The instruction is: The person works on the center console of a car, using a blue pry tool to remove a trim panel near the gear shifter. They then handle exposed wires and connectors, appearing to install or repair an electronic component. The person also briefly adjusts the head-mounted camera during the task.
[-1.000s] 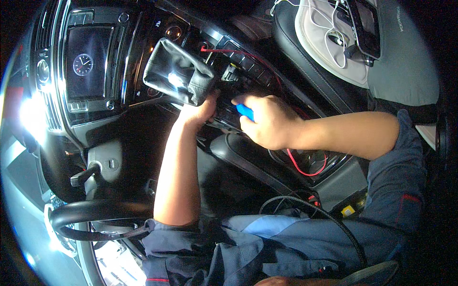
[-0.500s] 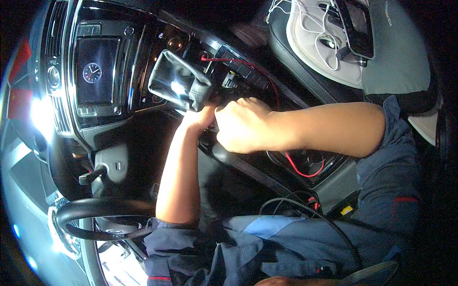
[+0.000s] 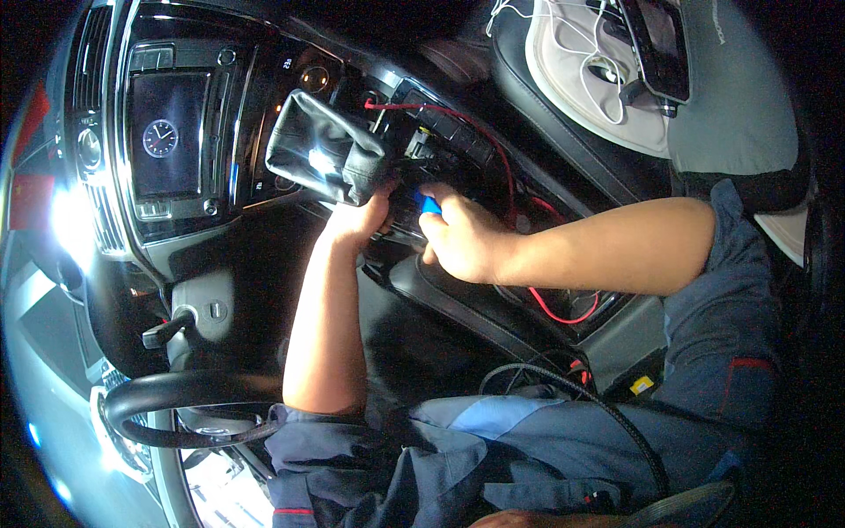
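A black leather gear-shift boot (image 3: pixel 310 145) stands pulled up out of the centre console, its frame facing the dashboard. My left hand (image 3: pixel 363 220) is closed at the boot's lower end, with some of its fingers hidden. Just right of it, my right hand (image 3: pixel 462 236) curls round a small blue object (image 3: pixel 429 204) over the opened console. Only part of that blue object shows, so its kind cannot be told. Below both hands the console opening (image 3: pixel 424 157) exposes dark mechanism parts, partly covered by my fingers.
A red cable (image 3: pixel 466 119) runs along the console. The dashboard screen (image 3: pixel 167 132) and steering wheel (image 3: pixel 189 385) are at left. On the seat at upper right lie a black handheld device (image 3: pixel 658 57) and white cords (image 3: pixel 588 75). A black hose (image 3: pixel 620 422) crosses my lap.
My right hand has drawn slightly right and turned, bringing the blue object into sight. My left hand stays at the boot. The whole view has shifted a little.
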Action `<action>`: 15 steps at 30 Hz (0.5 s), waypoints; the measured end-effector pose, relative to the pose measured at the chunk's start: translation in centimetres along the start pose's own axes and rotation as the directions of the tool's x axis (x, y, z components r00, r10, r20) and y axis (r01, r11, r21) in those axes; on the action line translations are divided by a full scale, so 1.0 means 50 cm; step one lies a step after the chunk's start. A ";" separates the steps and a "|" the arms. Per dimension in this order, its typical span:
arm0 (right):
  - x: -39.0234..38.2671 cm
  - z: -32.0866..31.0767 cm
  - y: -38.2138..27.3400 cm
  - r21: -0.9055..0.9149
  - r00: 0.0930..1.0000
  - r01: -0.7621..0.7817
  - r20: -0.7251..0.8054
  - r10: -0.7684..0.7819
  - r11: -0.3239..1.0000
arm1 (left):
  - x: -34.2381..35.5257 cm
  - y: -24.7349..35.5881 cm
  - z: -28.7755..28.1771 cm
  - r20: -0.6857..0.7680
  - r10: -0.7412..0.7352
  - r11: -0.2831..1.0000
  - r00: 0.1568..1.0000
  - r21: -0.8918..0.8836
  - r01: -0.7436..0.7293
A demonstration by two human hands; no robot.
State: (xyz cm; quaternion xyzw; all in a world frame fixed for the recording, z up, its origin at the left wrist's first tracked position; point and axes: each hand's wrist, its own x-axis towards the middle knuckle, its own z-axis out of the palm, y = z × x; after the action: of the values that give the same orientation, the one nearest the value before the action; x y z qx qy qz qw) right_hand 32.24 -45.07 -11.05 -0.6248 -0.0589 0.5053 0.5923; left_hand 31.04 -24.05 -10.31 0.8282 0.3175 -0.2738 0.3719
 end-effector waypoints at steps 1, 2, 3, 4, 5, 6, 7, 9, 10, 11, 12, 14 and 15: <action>0.001 0.003 0.007 0.097 0.999 0.031 -0.013 -0.030 0.995 | 0.006 -0.005 0.000 -0.003 0.024 0.999 1.000 0.041 -0.024; 0.001 0.007 0.013 0.192 0.998 0.052 -0.033 -0.046 0.980 | 0.012 -0.007 0.001 -0.055 0.323 0.905 0.945 0.309 -0.291; 0.001 0.013 0.019 0.293 0.995 0.094 -0.066 -0.078 0.951 | 0.016 -0.007 0.005 -0.023 0.594 0.675 0.804 0.558 -0.483; 0.001 0.014 0.024 0.389 0.995 0.090 -0.069 -0.069 0.917 | 0.015 -0.004 0.007 0.067 0.594 0.549 0.802 0.694 -0.465; 0.003 0.011 0.030 0.408 0.996 0.090 -0.039 -0.082 0.909 | 0.014 0.003 0.010 0.077 0.636 0.504 0.768 0.713 -0.489; 0.005 0.005 0.036 0.423 0.998 0.045 0.024 -0.060 0.905 | 0.008 0.011 0.015 0.077 0.444 0.635 0.893 0.676 -0.374; 0.008 0.000 0.039 0.432 0.998 -0.037 0.067 0.009 0.901 | 0.002 0.022 0.018 0.089 0.283 0.715 0.955 0.644 -0.272; 0.006 -0.006 0.045 0.469 0.996 0.018 0.072 -0.059 0.883 | -0.008 0.047 0.026 0.068 0.213 0.681 0.975 0.705 -0.198; 0.005 -0.010 0.047 0.488 0.996 0.012 0.073 -0.055 0.873 | -0.014 0.055 0.035 0.041 0.150 0.641 0.988 0.757 -0.129; 0.005 -0.013 0.048 0.528 0.993 0.034 0.082 -0.090 0.848 | -0.019 0.061 0.041 0.025 0.112 0.595 0.993 0.799 -0.087; 0.004 -0.015 0.048 0.539 0.996 0.003 0.077 -0.053 0.842 | -0.022 0.064 0.047 -0.026 0.112 0.626 0.993 0.778 -0.050; 0.002 -0.017 0.048 0.601 0.995 -0.003 0.083 -0.058 0.800 | -0.031 0.059 0.051 -0.070 0.215 0.652 0.974 0.753 -0.090; 0.001 -0.017 0.049 0.628 0.996 -0.013 0.078 -0.046 0.778 | -0.034 0.054 0.051 -0.083 0.245 0.657 0.966 0.747 -0.103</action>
State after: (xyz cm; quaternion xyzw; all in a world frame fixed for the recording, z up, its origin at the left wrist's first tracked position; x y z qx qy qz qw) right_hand 31.58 -46.33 -13.19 -0.3682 0.0810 0.5180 0.7679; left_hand 31.35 -28.05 -9.39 0.9548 0.1307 -0.2671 0.0016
